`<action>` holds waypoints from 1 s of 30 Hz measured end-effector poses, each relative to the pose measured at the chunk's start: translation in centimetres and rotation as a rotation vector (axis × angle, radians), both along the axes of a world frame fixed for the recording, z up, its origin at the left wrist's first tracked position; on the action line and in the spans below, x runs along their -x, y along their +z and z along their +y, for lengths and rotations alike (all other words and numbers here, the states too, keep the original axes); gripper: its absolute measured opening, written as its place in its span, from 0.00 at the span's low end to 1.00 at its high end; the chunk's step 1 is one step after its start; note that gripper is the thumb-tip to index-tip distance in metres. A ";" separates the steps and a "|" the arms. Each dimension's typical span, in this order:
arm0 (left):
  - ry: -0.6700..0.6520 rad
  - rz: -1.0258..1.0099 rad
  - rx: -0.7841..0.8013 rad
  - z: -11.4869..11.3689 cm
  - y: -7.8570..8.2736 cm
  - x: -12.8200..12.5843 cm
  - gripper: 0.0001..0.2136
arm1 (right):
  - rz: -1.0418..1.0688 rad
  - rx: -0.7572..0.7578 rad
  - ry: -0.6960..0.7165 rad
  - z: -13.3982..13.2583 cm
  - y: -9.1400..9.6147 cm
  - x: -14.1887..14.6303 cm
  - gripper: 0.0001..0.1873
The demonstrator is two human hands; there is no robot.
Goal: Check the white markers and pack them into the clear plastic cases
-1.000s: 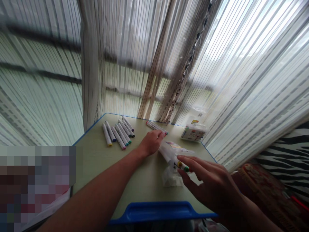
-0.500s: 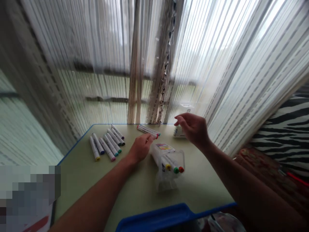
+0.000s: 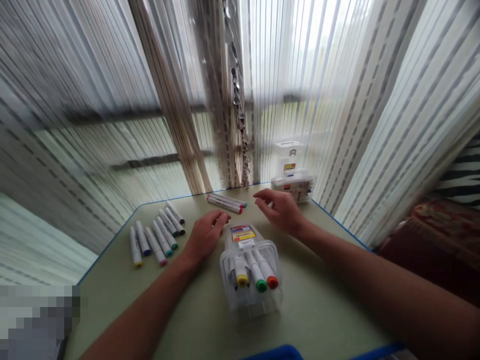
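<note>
My left hand [image 3: 208, 233] is beside the clear plastic marker case [image 3: 251, 300], at its far left side. Its fingers are curled in with the thumb close to them, and nothing shows in them. My right hand [image 3: 278, 209] is held beyond the case, to its right, with thumb and fingers slightly apart and no object between. Inside the case lie markers with yellow, green and orange [image 3: 272, 282] ends facing me. Just past my left fingertips, a few white markers [image 3: 225, 202] with red and teal ends lie together.
Several white markers [image 3: 157, 235] lie in a loose row on the left of the pale green table [image 3: 180, 310]. Behind my right hand stands a second clear case [image 3: 303, 187] with its lid up. String curtains [image 3: 176, 125] hang behind the table. A blue edge [image 3: 273, 353] shows in front.
My head view has turned and come nearer the table. My right hand has lowered and moved left, uncovering the second case. The marker case now faces me more squarely.
</note>
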State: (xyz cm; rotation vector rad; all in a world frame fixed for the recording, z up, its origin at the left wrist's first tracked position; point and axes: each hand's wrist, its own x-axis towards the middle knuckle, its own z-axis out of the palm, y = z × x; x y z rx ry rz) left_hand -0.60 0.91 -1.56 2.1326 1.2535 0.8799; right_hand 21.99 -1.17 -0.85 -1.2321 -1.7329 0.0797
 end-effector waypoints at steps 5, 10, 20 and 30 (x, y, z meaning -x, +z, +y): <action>0.014 0.007 0.029 0.0 0.0 0.0 0.19 | -0.016 0.002 0.042 0.4 -0.2 0.0 0.09; 0.018 0.045 -0.014 0.0 0.0 0.0 0.18 | -0.034 0.005 0.034 0.4 -0.2 -0.1 0.08; 0.013 0.056 -0.084 -0.6 0.0 -0.1 0.15 | -0.046 0.069 0.033 0.4 -0.4 -0.4 0.09; 0.012 0.217 -0.338 1.1 -0.8 0.0 0.13 | -0.109 0.217 0.049 0.5 -1.5 -0.4 0.14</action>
